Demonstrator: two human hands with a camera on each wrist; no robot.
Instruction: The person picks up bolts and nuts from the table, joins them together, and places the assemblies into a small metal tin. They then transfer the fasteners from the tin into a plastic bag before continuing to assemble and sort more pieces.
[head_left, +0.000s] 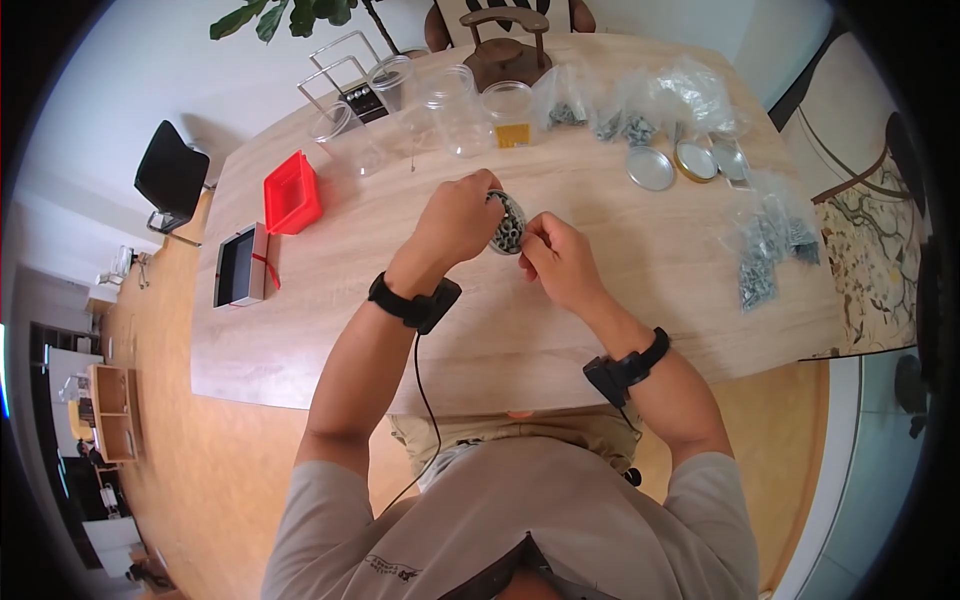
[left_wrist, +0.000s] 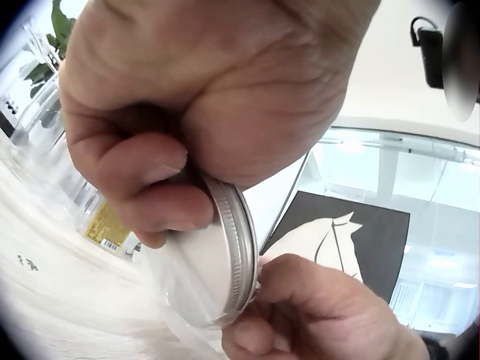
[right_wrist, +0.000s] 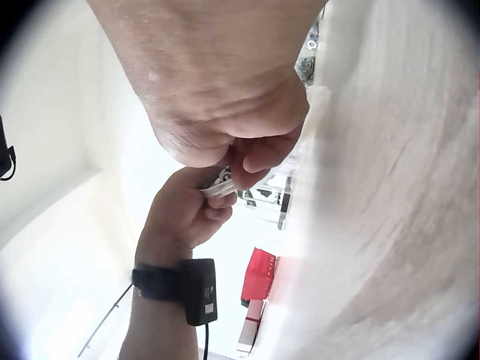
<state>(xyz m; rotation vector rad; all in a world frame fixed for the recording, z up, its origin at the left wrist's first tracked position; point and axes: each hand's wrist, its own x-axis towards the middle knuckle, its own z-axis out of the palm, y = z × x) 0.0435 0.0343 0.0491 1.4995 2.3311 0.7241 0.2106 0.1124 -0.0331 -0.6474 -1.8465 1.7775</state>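
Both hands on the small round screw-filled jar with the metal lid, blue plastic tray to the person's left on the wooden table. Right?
Not quite: the plastic tray is red, as the head view shows. Both the left hand and right hand do hold the small round screw-filled jar over the wooden table.

Bright daylight, fisheye-warped edges, blurry overexposed wrist views.

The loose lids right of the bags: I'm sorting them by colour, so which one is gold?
The middle lid, gold-rimmed, lies between the silver lid on its left and another silver lid on its right.
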